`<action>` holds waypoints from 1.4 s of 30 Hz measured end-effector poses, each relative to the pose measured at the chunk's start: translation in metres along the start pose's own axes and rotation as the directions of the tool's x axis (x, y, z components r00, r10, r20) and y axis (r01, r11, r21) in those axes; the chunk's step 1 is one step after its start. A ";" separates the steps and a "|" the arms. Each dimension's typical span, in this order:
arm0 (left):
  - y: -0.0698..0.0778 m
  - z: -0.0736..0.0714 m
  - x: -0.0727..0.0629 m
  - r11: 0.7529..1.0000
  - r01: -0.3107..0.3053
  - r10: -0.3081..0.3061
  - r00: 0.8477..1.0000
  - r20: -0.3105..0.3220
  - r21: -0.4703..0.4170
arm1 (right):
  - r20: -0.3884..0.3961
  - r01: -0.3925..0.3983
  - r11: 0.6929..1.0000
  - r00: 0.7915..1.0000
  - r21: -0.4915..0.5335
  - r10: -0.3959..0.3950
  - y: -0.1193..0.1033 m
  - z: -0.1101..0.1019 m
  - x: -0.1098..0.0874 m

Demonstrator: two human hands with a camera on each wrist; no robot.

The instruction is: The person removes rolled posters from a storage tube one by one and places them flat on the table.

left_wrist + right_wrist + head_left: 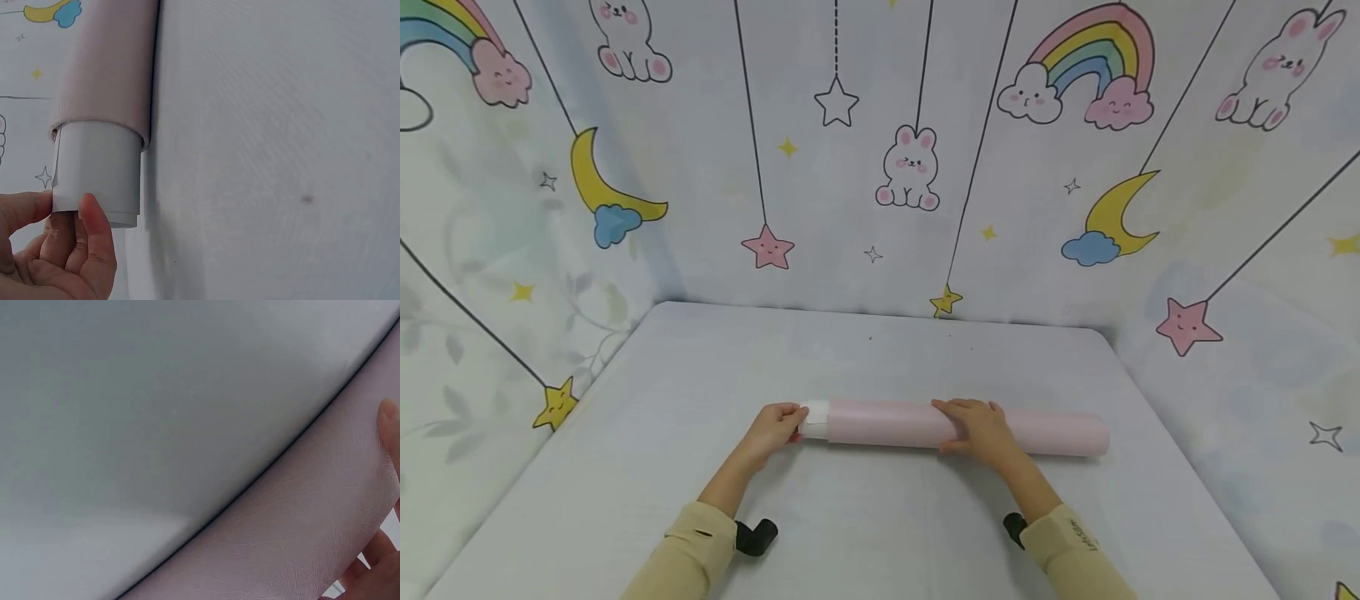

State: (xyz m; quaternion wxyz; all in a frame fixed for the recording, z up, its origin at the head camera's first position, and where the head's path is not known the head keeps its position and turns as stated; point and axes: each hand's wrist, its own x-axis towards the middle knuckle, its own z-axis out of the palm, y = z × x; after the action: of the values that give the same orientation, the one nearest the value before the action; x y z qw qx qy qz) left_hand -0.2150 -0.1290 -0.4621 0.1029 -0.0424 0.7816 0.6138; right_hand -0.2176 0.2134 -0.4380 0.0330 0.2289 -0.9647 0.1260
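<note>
A long pink rolled mat [880,422] with a finely creased surface lies crosswise on the table. From its left end sticks out a white rolled sheet [100,165], with a loose overlapping edge visible in the left wrist view. My left hand [780,425] pinches the outer end of this white roll between thumb and fingers [97,228]. Around the middle of the pink mat, my right hand [981,429] holds it, fingers over the top and thumb on the near side. The right wrist view shows only part of that hand [381,569] at its right edge.
The white table [880,517] has rounded far corners. A patterned cloth backdrop [850,183] with rabbits, stars and moons rises behind and at both sides. Black wrist devices stick out by the left sleeve [688,550] and the right sleeve [1071,550].
</note>
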 end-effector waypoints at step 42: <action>-0.003 -0.014 -0.003 0.997 -0.016 0.019 0.999 -0.028 0.082 | -0.049 -0.132 0.981 0.989 0.143 0.140 0.096 -0.037 -0.071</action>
State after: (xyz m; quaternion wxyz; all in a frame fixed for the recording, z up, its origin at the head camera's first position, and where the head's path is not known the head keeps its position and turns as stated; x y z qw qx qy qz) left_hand -0.2129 -0.1433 -0.4607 0.0878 -0.0401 0.8078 0.5815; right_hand -0.1973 0.3362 -0.4329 0.0364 0.1604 -0.9655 0.2018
